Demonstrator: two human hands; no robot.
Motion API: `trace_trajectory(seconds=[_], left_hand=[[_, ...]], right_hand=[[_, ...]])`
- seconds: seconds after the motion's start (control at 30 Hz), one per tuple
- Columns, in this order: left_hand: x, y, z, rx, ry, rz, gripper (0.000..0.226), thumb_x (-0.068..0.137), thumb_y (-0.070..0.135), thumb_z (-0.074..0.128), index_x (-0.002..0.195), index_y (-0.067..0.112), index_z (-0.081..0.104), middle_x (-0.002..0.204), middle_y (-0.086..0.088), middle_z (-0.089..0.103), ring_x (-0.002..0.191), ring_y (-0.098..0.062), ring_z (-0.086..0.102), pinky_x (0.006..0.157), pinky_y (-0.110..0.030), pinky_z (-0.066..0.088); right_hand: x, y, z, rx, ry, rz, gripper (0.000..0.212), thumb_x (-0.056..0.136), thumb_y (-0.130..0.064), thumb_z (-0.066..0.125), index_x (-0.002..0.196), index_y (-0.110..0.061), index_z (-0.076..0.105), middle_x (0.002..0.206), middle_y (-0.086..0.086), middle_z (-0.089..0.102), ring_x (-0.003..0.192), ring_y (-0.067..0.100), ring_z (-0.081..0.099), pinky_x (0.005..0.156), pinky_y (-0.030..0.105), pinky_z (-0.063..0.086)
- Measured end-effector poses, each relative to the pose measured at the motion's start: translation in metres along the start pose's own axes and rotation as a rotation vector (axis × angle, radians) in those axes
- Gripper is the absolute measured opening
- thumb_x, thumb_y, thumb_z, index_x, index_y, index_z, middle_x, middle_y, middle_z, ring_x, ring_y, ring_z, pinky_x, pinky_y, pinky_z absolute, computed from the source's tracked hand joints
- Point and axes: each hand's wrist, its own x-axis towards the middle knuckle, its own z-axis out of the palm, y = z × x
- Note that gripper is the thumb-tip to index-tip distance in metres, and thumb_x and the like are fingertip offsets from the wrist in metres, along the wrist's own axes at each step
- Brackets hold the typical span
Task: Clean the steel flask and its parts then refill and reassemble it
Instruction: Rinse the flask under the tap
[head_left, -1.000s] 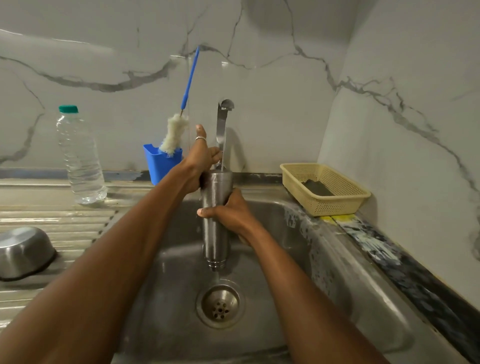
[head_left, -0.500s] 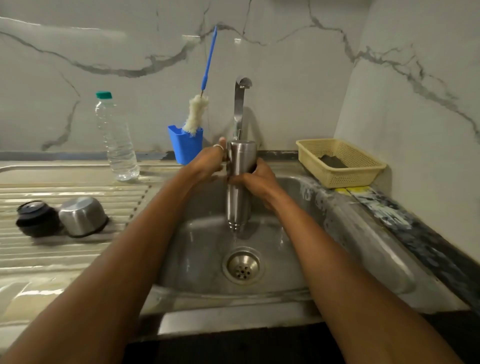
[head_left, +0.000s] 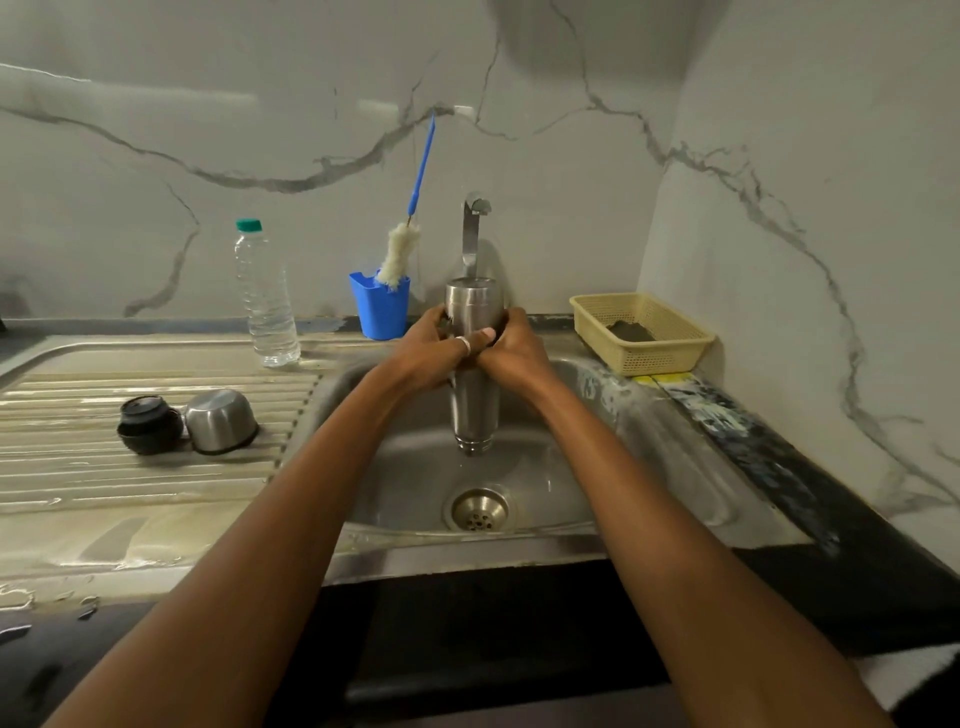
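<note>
1. Compared with a second ago, the left hand (head_left: 432, 347) has slid off the flask's mouth and down onto its body. Both hands now meet around the upper half. The flask (head_left: 474, 405) is upright like before.
2. Far left on the draining board (head_left: 130, 483), a black stopper (head_left: 148, 423) lies right next to the steel cup cap (head_left: 221, 420).
3. A clear plastic bottle (head_left: 266, 296) with a green cap stands upright at the back of the board.
4. A blue holder (head_left: 382, 309) sits by the wall, and the bottle brush (head_left: 399, 254) stands in it with its handle leaning up the marble.
5. The left hand grips the flask from the left, with a ringed finger curled across the front.
6. The flask is held over the sink (head_left: 649, 441), straight below the tap (head_left: 471, 234), with its base above the drain (head_left: 480, 509).
7. The right hand (head_left: 514, 353) wraps the flask from the right and touches the left hand.
8. On the right, a yellow basket (head_left: 670, 340) holds a dark scrub pad (head_left: 631, 331), and a yellow sponge (head_left: 662, 378) lies just in front of it.
</note>
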Motion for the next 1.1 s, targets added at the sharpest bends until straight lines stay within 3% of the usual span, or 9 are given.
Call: trace_trajectory(seconds=[0.13, 0.23, 0.37, 0.63, 0.8, 0.9, 1.0, 1.1], left_hand=[[-0.02, 0.011, 0.003, 0.012, 0.045, -0.012, 0.061, 0.092, 0.032, 0.074, 0.144, 0.019, 0.044, 0.125, -0.002, 0.063, 0.106, -0.019, 0.066, 0.068, -0.027, 0.054], [-0.03, 0.022, 0.0, 0.019, 0.062, 0.004, 0.058, 0.091, 0.029, 0.075, 0.14, 0.016, 0.046, 0.122, -0.004, 0.063, 0.103, -0.019, 0.067, 0.07, -0.03, 0.056], [-0.04, 0.036, -0.007, 0.013, 0.09, 0.051, 0.053, 0.088, 0.028, 0.078, 0.133, 0.018, 0.052, 0.116, -0.003, 0.068, 0.099, -0.017, 0.068, 0.076, -0.032, 0.058], [-0.051, 0.046, -0.015, 0.041, 0.109, 0.073, 0.068, 0.085, 0.032, 0.081, 0.14, 0.018, 0.045, 0.124, -0.002, 0.063, 0.107, -0.021, 0.066, 0.086, -0.041, 0.06], [-0.055, 0.046, -0.018, 0.023, 0.104, 0.075, 0.069, 0.087, 0.034, 0.08, 0.143, 0.018, 0.042, 0.127, -0.001, 0.06, 0.11, -0.021, 0.065, 0.073, -0.03, 0.055], [-0.056, 0.047, -0.019, -0.002, 0.109, 0.075, 0.069, 0.086, 0.033, 0.08, 0.142, 0.019, 0.042, 0.126, 0.0, 0.061, 0.108, -0.021, 0.066, 0.077, -0.034, 0.058], [-0.055, 0.047, -0.021, -0.04, 0.11, 0.081, 0.067, 0.085, 0.032, 0.082, 0.139, 0.018, 0.044, 0.126, -0.005, 0.063, 0.109, -0.024, 0.068, 0.088, -0.046, 0.06], [-0.057, 0.05, -0.024, -0.063, 0.114, 0.076, 0.06, 0.09, 0.029, 0.077, 0.14, 0.018, 0.044, 0.125, -0.002, 0.06, 0.111, -0.022, 0.064, 0.09, -0.045, 0.059]], right_hand=[[-0.018, -0.009, -0.003, 0.0, -0.013, -0.011, 0.074, 0.075, -0.026, 0.086, 0.134, -0.012, 0.043, 0.122, 0.007, 0.063, 0.106, 0.025, 0.065, 0.09, 0.041, 0.058], [-0.028, -0.022, -0.008, -0.018, -0.007, -0.034, 0.076, 0.073, -0.028, 0.088, 0.132, -0.013, 0.043, 0.122, 0.005, 0.063, 0.106, 0.025, 0.065, 0.093, 0.045, 0.057], [-0.04, -0.044, -0.013, -0.053, -0.001, -0.079, 0.079, 0.071, -0.027, 0.09, 0.132, -0.01, 0.042, 0.115, 0.001, 0.059, 0.103, 0.024, 0.063, 0.086, 0.037, 0.055], [-0.051, -0.056, -0.016, -0.051, 0.0, -0.11, 0.075, 0.069, -0.028, 0.092, 0.124, -0.012, 0.043, 0.113, 0.001, 0.06, 0.101, 0.021, 0.063, 0.08, 0.033, 0.055], [-0.053, -0.058, -0.016, -0.073, -0.01, -0.122, 0.076, 0.071, -0.029, 0.091, 0.129, -0.011, 0.044, 0.114, 0.0, 0.061, 0.099, 0.019, 0.062, 0.073, 0.025, 0.051], [-0.054, -0.057, -0.015, -0.086, -0.005, -0.143, 0.077, 0.072, -0.028, 0.09, 0.132, -0.012, 0.043, 0.11, -0.001, 0.06, 0.094, 0.017, 0.061, 0.066, 0.02, 0.047], [-0.054, -0.052, -0.01, -0.106, -0.039, -0.116, 0.089, 0.07, -0.032, 0.092, 0.138, -0.012, 0.038, 0.115, -0.002, 0.06, 0.102, 0.02, 0.062, 0.082, 0.032, 0.055], [-0.06, -0.04, -0.002, -0.143, -0.114, -0.022, 0.102, 0.064, -0.037, 0.095, 0.143, -0.011, 0.035, 0.131, 0.004, 0.06, 0.117, 0.025, 0.061, 0.096, 0.041, 0.056]])
